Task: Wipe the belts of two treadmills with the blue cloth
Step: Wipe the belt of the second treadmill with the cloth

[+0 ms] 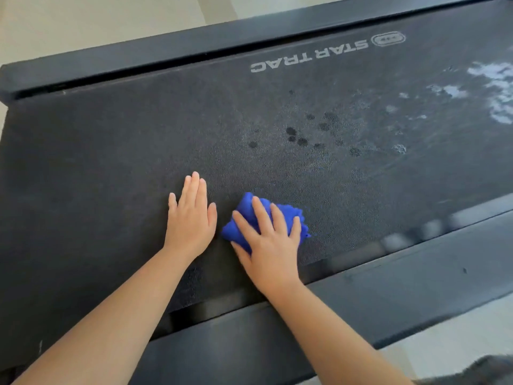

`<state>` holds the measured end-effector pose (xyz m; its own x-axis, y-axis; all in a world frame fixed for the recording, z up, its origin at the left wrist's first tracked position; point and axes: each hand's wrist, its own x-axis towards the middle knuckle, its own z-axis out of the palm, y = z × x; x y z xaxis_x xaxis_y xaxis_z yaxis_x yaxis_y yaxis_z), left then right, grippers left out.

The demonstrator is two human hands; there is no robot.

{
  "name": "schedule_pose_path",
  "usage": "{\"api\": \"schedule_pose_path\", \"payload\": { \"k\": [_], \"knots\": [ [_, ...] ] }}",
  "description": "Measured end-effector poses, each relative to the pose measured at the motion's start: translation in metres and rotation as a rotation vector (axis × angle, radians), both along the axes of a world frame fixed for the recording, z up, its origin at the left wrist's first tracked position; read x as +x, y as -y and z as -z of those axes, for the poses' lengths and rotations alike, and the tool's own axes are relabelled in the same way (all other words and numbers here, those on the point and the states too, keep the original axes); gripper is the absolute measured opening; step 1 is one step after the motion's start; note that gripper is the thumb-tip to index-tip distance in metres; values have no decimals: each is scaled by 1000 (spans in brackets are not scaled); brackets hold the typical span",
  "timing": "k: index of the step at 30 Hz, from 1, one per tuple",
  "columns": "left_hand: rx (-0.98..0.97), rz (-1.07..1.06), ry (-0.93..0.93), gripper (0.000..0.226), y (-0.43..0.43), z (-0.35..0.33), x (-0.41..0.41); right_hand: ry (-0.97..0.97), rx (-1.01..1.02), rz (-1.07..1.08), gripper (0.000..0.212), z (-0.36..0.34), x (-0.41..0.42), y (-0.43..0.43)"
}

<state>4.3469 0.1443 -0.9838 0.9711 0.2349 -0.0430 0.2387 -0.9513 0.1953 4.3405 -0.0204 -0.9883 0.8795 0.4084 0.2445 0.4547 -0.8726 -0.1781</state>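
— Pressing down like that, what is the right hand (273,243) doing?
— It lies spread over the bunched blue cloth (251,215), fingers (261,215) fanned and flat rather than curled shut, so the cloth is pinned against the belt (138,151) near its close edge.
— And the left hand (191,218)?
— Flat on the belt just beside the cloth, fingers straight and together, holding nothing. I judge it braces the person leaning in, or steadies the belt.
— Why that spot?
— Dark wet drops (294,136) sit farther across, and pale foamy patches (497,87) lie toward the right end. The cloth looks placed to sweep out to them.
— The second treadmill?
— Not in view; only this one, with its side rail (388,287) nearest.
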Motion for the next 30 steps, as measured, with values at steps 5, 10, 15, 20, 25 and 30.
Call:
{"api": "schedule_pose_path", "payload": {
  "k": [5, 10, 15, 20, 25, 30],
  "knots": [
    [-22, -24, -1, 53, 1, -1, 1, 7, -40, -148, 48, 3, 26, 52],
    [-9, -24, -19, 53, 1, -2, 2, -46, -26, 208, 53, -1, 78, 140],
    [42, -6, 19, 48, -3, -5, 8, -55, 32, 401, 51, -2, 69, 108],
    [76, 4, 19, 53, -8, -9, 30, -4, -3, 26, 49, -1, 24, 14],
    [88, 15, -54, 60, -9, 1, 35, 40, -18, -221, 46, 7, 45, 20],
    [105, 14, -46, 65, -11, 5, 35, 93, 32, -266, 46, 10, 102, 1]
  ]
}}
